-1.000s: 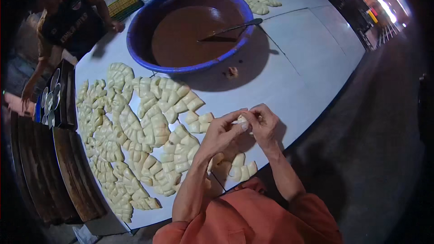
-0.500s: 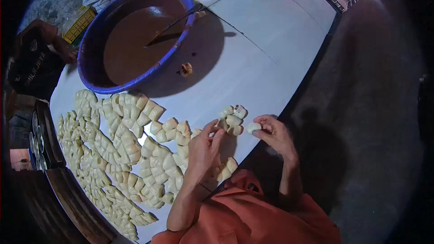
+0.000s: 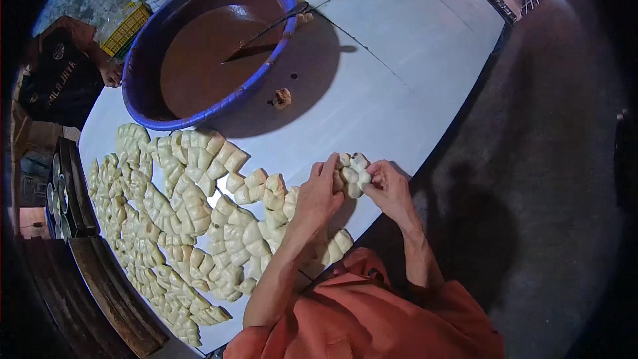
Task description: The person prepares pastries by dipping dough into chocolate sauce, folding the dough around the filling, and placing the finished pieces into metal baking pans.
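Observation:
At the table's near right edge sits a small cluster of rounded, pale dough balls (image 3: 353, 171), pressed side by side, with dark brown spots on one of them. My left hand (image 3: 319, 193) curls its fingers against the cluster's left side. Against its right side my right hand (image 3: 392, 194) is closed, with thumb and fingers around a dough ball. To the left of my left hand spreads a wide layer of flattened, pale dough pieces (image 3: 232, 233), some overlapping. Part of that layer is hidden behind my left forearm.
A large blue basin (image 3: 282, 43) of brown paste stands at the far left, with a dark stick-like tool (image 3: 266, 30) in it. Nearby lies a small brown-smeared dough piece (image 3: 282, 98). Another person (image 3: 63, 76) is beyond the basin. A yellow crate (image 3: 127, 30) is behind it.
My right hand has moved left, bringing its dough ball up against the cluster. My left hand has shifted up and right to the cluster's other side.

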Tool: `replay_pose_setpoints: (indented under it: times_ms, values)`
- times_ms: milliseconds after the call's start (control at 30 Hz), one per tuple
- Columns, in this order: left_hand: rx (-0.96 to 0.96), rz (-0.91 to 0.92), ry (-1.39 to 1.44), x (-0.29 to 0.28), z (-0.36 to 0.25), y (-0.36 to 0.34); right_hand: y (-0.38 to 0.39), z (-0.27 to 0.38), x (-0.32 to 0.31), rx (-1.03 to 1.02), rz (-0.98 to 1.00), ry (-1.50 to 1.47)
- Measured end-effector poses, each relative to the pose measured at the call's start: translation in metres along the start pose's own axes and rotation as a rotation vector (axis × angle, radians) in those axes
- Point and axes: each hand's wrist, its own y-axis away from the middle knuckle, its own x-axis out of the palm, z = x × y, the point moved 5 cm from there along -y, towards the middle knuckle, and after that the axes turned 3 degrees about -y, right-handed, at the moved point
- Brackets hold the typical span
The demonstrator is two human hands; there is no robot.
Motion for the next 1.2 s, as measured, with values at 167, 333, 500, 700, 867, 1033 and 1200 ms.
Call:
replay_pose_setpoints:
  times_ms: [167, 333, 500, 700, 867, 1033, 1200]
  values:
    - [-0.211, 0.058, -0.095, -0.020, -0.019, 0.005, -0.001, 0.019, -0.012, -0.018, 0.024, 0.172]
    - [-0.081, 0.029, -0.032, -0.011, -0.006, -0.003, -0.004, 0.028, -0.002, -0.048, -0.007, 0.080]
    - [-0.093, 0.055, -0.003, -0.017, -0.007, 0.000, -0.009, 0.031, -0.003, -0.010, 0.058, 0.116]
    - [-0.251, 0.142, -0.194, -0.009, -0.024, 0.001, -0.007, 0.016, -0.002, -0.102, -0.011, 0.231]
    - [-0.124, -0.031, -0.059, 0.017, -0.017, -0.009, -0.009, 0.023, 0.008, -0.007, -0.001, 0.115]
    - [-0.172, -0.122, -0.009, 0.007, -0.019, 0.001, -0.008, 0.031, 0.010, -0.148, -0.010, 0.213]
    - [-0.198, -0.151, 0.014, 0.004, -0.029, 0.006, -0.006, 0.037, 0.022, -0.141, -0.013, 0.421]
